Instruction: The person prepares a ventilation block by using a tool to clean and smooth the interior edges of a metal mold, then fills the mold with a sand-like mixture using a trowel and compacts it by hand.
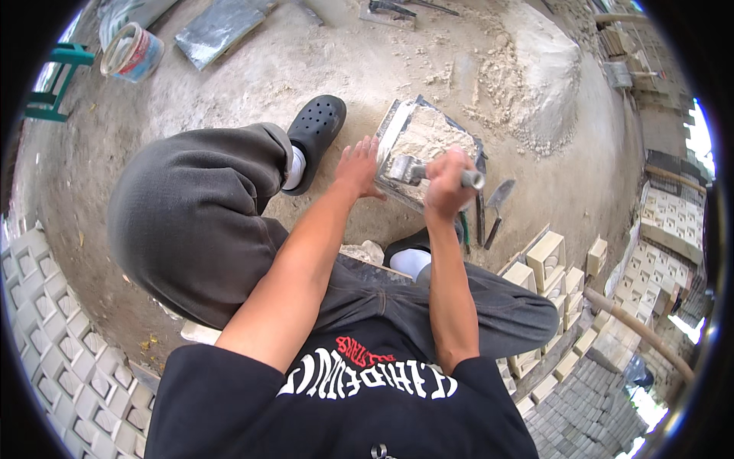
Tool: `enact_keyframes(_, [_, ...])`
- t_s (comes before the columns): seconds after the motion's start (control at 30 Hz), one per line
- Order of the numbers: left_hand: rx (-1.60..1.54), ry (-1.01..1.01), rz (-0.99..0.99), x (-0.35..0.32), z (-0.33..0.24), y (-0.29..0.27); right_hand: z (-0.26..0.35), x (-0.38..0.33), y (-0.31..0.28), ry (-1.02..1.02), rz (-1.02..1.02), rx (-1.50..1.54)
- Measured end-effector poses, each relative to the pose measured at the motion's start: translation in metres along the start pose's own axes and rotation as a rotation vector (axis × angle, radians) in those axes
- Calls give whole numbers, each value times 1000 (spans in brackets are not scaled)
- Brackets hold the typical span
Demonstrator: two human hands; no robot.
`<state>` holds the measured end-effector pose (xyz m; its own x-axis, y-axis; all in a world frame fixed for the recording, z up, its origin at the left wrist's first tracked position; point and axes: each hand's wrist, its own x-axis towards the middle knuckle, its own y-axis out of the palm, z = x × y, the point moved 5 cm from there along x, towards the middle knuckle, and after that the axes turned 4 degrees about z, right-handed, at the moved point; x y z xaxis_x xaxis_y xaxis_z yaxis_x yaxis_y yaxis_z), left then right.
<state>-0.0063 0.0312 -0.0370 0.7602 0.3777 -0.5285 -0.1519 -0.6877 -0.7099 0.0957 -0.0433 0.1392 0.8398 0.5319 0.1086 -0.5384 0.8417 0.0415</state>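
At frame centre, the right hand point(447, 186) is fisted on a tamper point(413, 170) over the sand-filled mould point(428, 141), left hand point(358, 167) spread bracing its edge; best strike squarely, mould steady.

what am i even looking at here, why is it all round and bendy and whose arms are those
One picture, from a wide fisheye camera worn on a person's head, looking down; that lens bends the edges. The arms are the wearer's own, crouched on sandy ground. The left hand steadies the edge of a metal mould filled with pale mix. The right hand grips a metal-handled tool pressed into it. A trowel lies beside the mould, a bucket farther off, and cast blocks are stacked at right.
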Motion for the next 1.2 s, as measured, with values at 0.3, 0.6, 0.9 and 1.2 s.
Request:
enact_keyframes(0.3, [-40,-91,48,0,6,-1,-6,2,18,17,-20,-60])
enact_keyframes(0.6, [-99,24,-18,-2,-13,2,-4,14,5,-17,-33,-122])
enact_keyframes(0.9, [45,103,-191,3,-35,-2,-11,65,4,34,-41,-119])
enact_keyframes(1.2, [-72,-16,-253,11,-37,11,-27,82,4,3,-40,-158])
